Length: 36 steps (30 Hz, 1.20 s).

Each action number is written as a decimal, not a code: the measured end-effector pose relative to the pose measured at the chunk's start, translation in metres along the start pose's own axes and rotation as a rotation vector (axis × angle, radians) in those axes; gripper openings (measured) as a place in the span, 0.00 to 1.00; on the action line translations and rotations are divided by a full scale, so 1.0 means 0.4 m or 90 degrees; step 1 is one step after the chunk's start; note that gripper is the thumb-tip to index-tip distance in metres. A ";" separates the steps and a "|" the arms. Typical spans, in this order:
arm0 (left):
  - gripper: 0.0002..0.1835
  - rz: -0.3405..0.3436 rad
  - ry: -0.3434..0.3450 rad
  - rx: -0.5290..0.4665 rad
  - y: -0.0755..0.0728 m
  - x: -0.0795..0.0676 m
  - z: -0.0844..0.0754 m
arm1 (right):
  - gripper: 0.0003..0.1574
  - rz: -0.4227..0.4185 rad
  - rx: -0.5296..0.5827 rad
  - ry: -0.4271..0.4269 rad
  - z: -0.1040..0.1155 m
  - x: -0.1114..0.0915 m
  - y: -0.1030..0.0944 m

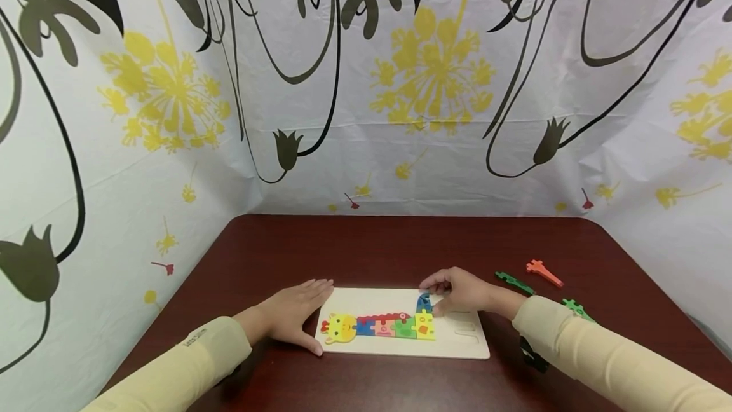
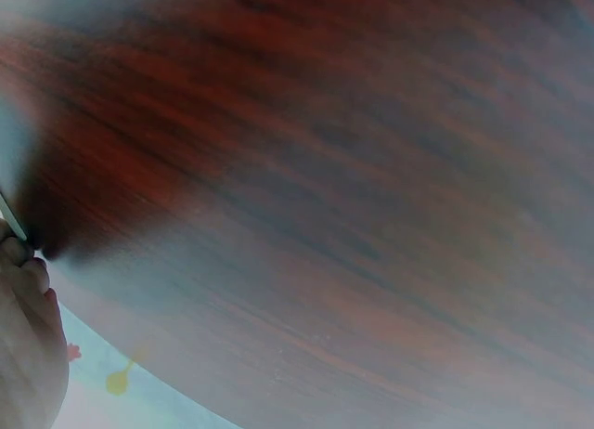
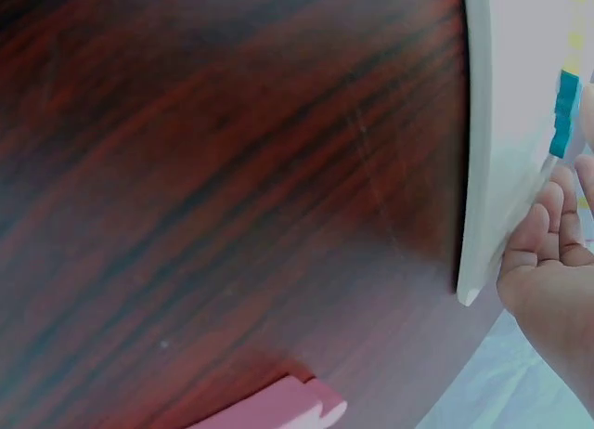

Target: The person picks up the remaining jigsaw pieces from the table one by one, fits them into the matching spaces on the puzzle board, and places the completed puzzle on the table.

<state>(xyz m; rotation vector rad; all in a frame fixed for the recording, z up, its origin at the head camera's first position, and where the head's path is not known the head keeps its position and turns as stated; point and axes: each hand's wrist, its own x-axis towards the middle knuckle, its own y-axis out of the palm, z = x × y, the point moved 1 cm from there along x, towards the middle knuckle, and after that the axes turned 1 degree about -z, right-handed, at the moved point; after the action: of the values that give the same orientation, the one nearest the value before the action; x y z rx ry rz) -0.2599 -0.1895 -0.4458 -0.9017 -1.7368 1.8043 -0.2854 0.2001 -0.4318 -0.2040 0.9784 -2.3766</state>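
Observation:
A pale puzzle board (image 1: 457, 345) lies on the table, with a yellow giraffe head (image 1: 341, 328) at its left. From the head runs a row of blue, pink, green and yellow jigsaw pieces, with a red wavy strip along the top. My left hand (image 1: 294, 313) rests at the board's left edge, fingers straight and thumb spread. At the upper right of the row, my right hand (image 1: 460, 291) holds a blue puzzle piece (image 1: 424, 302) between thumb and fingers, against the yellow piece (image 1: 424, 324). The right wrist view shows that blue piece (image 3: 564, 113) beside curled fingers.
Right of the board lie loose pieces: an orange one (image 1: 544, 272), a green one (image 1: 515, 281) and another green one (image 1: 577, 308) partly behind the right sleeve. The dark wood table (image 1: 343, 250) meets a patterned cloth (image 1: 366, 164) at the back and sides.

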 end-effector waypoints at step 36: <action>0.65 0.011 -0.012 -0.009 -0.005 0.002 0.006 | 0.28 -0.103 0.057 -0.006 0.033 -0.060 -0.126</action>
<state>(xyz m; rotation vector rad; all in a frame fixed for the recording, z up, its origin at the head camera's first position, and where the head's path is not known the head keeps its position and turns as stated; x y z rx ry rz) -0.2622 -0.1905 -0.4441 -0.9111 -1.7609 1.8184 -0.2828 0.2345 -0.3861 -0.2698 0.8774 -2.5573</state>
